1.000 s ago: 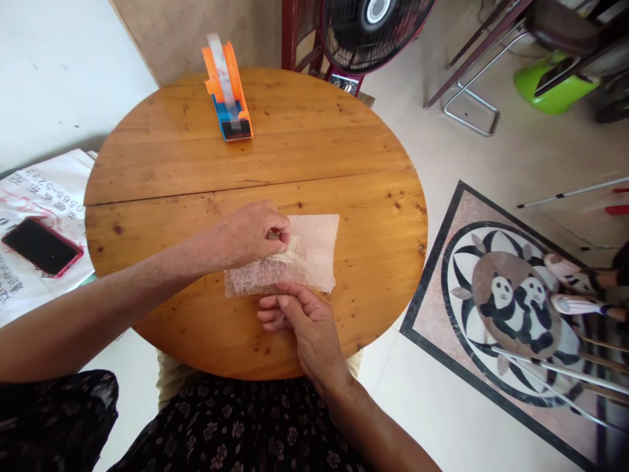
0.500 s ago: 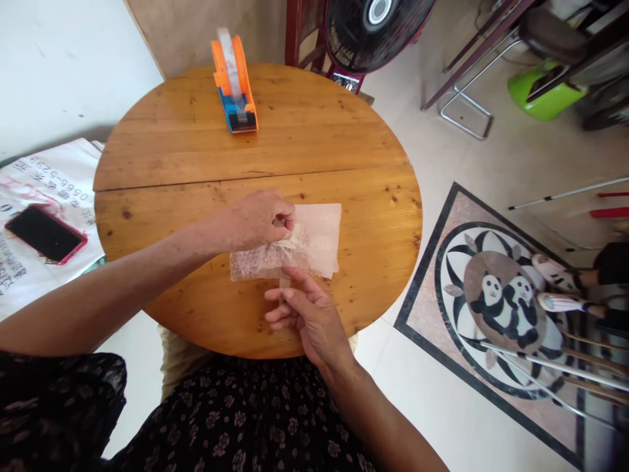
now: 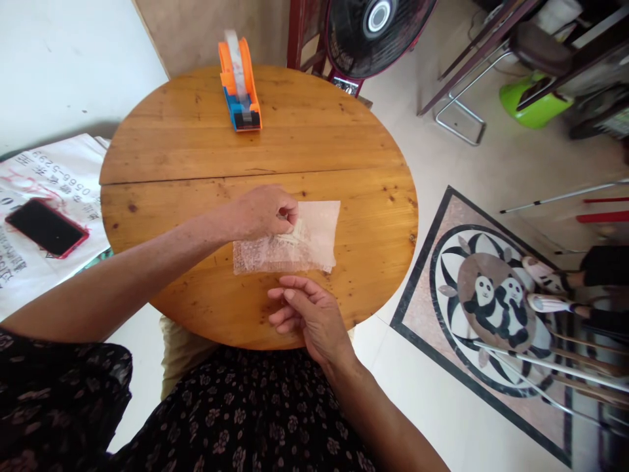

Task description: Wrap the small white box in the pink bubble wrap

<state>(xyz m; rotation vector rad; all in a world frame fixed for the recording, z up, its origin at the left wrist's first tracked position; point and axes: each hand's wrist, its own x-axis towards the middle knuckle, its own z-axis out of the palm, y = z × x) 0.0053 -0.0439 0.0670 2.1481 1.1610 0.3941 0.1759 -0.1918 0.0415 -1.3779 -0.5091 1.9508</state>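
A folded sheet of bubble wrap (image 3: 314,239) lies near the front of a round wooden table (image 3: 196,151). My left hand (image 3: 260,213) rests on its upper left part, fingers pinched on the wrap where a pale small thing sits inside it. My right hand (image 3: 307,314) hovers just below the wrap's front edge, fingers loosely curled with the thumb and forefinger near each other; whether it holds anything I cannot make out. An orange and blue tape dispenser (image 3: 240,85) stands at the table's far side.
A dark phone in a red case (image 3: 46,227) lies on a printed white sack (image 3: 44,190) at left. A black fan (image 3: 376,29) stands behind the table. Chair legs and a green object (image 3: 535,101) are at right. A panda floor inlay (image 3: 496,301) and another person's feet (image 3: 545,278) lie further right.
My right hand has drawn back from the wrap's front edge toward me. My left hand stays pinched on the wrap. The view has shifted slightly.
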